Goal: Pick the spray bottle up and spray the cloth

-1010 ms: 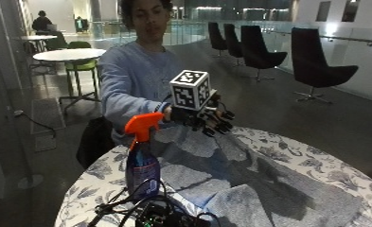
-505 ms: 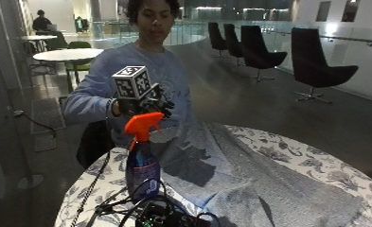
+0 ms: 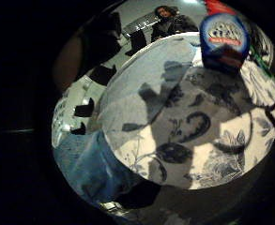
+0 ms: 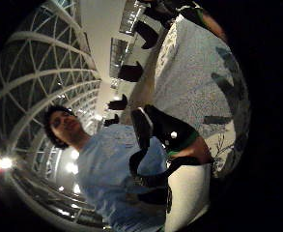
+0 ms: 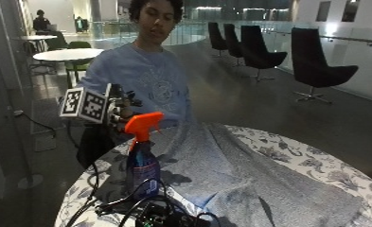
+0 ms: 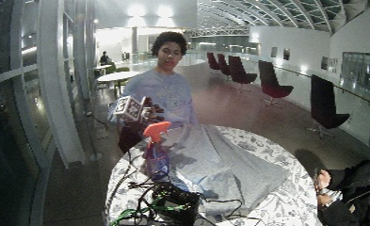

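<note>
On the round table (image 5: 311, 165), which wears a white covering printed with dark blue flowers and leaves, the spray bottle (image 5: 143, 161) stands upright near the edge on the person's right side. Its trigger head is bright orange, with the nozzle pointing across the table, and the body is translucent blue with a label low on the front. In the little finger side palm view the same bottle (image 3: 223, 37) shows a blue label with white lettering above a red band, and it stands on the floral covering.

The grey-blue cloth (image 5: 236, 175) lies spread flat over the middle of the table, just beside the bottle, with one end hanging over the edge toward the person.

The gloved right hand (image 5: 121, 111) hovers in the air just behind the orange trigger head, apart from it and holding nothing. From these views I cannot tell how its fingers are set. A tangle of dark cables (image 5: 141, 208) lies at the bottle's foot.
</note>
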Tool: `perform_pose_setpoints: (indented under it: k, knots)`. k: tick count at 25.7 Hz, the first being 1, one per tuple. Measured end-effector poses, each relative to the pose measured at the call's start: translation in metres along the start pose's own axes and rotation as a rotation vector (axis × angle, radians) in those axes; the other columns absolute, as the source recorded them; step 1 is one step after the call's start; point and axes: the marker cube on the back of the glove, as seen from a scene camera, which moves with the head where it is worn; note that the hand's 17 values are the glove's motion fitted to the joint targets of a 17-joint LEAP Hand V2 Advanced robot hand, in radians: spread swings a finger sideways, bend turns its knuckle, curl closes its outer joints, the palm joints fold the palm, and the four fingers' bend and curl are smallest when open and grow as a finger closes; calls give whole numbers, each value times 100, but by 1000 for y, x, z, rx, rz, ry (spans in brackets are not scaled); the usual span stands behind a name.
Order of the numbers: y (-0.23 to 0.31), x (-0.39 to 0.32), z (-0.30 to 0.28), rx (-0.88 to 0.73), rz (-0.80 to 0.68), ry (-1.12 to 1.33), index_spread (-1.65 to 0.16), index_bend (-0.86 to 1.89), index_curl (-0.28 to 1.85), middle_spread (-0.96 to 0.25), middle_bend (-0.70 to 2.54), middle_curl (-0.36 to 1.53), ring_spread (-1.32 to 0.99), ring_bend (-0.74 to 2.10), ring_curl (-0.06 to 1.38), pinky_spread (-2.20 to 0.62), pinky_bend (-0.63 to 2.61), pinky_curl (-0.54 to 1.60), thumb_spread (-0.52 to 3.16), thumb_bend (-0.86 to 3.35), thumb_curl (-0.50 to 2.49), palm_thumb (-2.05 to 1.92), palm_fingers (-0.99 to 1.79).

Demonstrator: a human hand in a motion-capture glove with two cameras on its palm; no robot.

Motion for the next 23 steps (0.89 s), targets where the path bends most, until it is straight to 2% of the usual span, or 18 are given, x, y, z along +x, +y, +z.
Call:
perform_pose_setpoints:
  k: [4,11,18,23]
  knots:
    - [5,21,-25,77,56,-116,-39,13,26,1,24,32,5,37,26,23,30,31,112,-2,26,54,50]
    - [-7,55,-45,181,162,-83,-39,12,26,0,24,33,4,39,28,23,31,33,110,-2,26,55,52]
    - [-58,101,-74,317,255,4,-39,13,25,-1,25,35,3,38,28,23,30,33,108,-2,27,57,53]
    - [-97,132,-80,378,263,0,-38,12,25,-1,25,35,2,38,29,23,30,34,104,-2,28,59,53]
